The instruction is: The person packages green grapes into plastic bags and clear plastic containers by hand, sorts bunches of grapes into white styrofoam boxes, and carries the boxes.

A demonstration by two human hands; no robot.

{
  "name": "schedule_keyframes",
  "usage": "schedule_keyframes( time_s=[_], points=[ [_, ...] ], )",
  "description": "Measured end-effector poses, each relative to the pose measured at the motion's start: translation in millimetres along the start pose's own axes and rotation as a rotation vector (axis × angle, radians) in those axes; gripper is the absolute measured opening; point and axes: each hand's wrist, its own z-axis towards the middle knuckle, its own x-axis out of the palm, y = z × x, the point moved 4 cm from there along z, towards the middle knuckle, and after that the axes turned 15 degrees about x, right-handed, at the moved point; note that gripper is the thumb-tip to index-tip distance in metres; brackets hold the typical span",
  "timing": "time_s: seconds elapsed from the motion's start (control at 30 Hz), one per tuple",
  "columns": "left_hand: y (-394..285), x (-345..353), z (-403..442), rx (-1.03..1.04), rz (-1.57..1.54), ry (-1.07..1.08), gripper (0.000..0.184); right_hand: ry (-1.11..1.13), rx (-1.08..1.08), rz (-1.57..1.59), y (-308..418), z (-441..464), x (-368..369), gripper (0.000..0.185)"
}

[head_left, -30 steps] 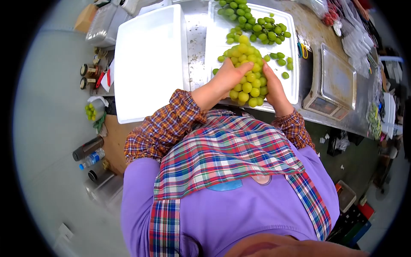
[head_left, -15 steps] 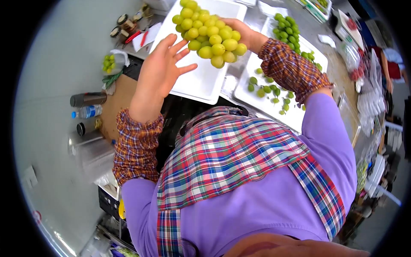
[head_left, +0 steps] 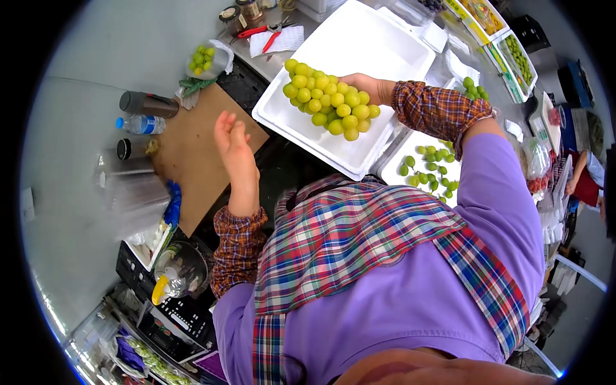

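A bunch of yellow-green grapes (head_left: pixel 330 99) is held up over a white foam tray (head_left: pixel 378 38). My right hand (head_left: pixel 366 86) is closed on the far right side of the bunch, its fingers partly hidden behind the grapes. To the left, my left hand (head_left: pixel 239 151) is raised in the air with its fingers apart, touching nothing, between the bunch and a brown board. Loose green grapes (head_left: pixel 431 168) lie in a second white tray (head_left: pixel 394 168), partly covered by my right arm.
Red-handled pliers (head_left: pixel 272 41) rest on a white cloth beside jars (head_left: pixel 232 20). A bag of grapes (head_left: pixel 204 61), a dark flask (head_left: pixel 149 104) and a water bottle (head_left: pixel 141 124) stand around the brown board (head_left: pixel 192 151). Far right, another person (head_left: pixel 582 179) is partly visible.
My left hand has moved away from the grapes, down and to the left. The bunch stays in my right hand. My view has turned left, showing more of the brown board.
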Motion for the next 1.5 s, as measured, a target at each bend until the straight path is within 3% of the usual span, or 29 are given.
schedule_keyframes(
  time_s=[0.07, 0.3, 0.47, 0.57, 0.7, 0.8, 0.9, 0.93, 1.03, 1.07, 1.13, 1.17, 1.23, 1.33, 1.4, 1.43, 1.5],
  points=[
    [10, 4, -9, -0.036, 0.019, -0.083, 0.047, 0.021, 0.029, 0.009, -9, -1, -1, 0.047],
    [58, 38, -7, -0.096, -0.196, 0.060, 0.059, -0.043, 0.060, -0.061, -10, 6, -1, 0.054],
    [49, 43, 5, -0.148, -0.179, 0.042, 0.058, -0.007, 0.036, -0.169, -7, 18, -9, 0.057],
    [48, 51, -5, -0.072, -0.244, 0.135, 0.057, -0.045, -0.052, -0.314, -21, 1, 4, 0.060],
    [50, 53, -7, -0.154, -0.293, 0.153, 0.058, -0.208, -0.085, -0.477, -16, -8, 16, 0.059],
    [48, 51, -6, -0.212, -0.135, 0.137, 0.061, -0.355, -0.117, -0.688, -12, -5, 9, 0.060],
    [59, 48, 0, -0.272, -0.124, 0.132, 0.060, -0.445, -0.069, -0.683, -11, -18, 13, 0.064],
    [63, 46, 4, -0.274, -0.101, 0.130, 0.059, -0.552, -0.129, -0.855, -7, -31, 18, 0.067],
    [47, 44, 7, -0.332, -0.022, 0.155, 0.059, -0.840, -0.340, -0.971, -1, -74, 17, 0.063],
    [81, 24, 30, -0.161, 0.204, 0.229, 0.061, -0.913, -0.447, -0.954, -4, -99, 17, 0.057],
    [39, 38, 35, 0.164, 0.219, 0.175, 0.054, -0.966, -0.644, -0.806, -24, -155, -4, 0.054],
    [19, 44, 37, 0.349, 0.257, 0.181, 0.050, -1.062, -0.639, -0.682, -40, -191, -10, 0.053],
    [-27, 75, 25, 0.502, 0.232, 0.235, 0.048, -1.254, -0.715, -0.528, -84, -264, -47, 0.053],
    [-70, 146, 2, 0.312, -0.123, 0.576, 0.046, -1.492, -0.607, -0.214, -163, -339, -105, 0.054],
    [-75, 199, -26, 0.105, -0.215, 0.939, 0.041, -1.521, -0.542, -0.131, -210, -362, -141, 0.052],
    [-33, 199, 6, -0.156, -0.330, 1.077, 0.042, -1.551, -0.442, -0.106, -195, -331, -137, 0.051],
    [-31, 242, -25, -0.450, -0.389, 1.285, 0.043, -1.494, -0.501, -0.011, -210, -332, -146, 0.046]
  ],
)
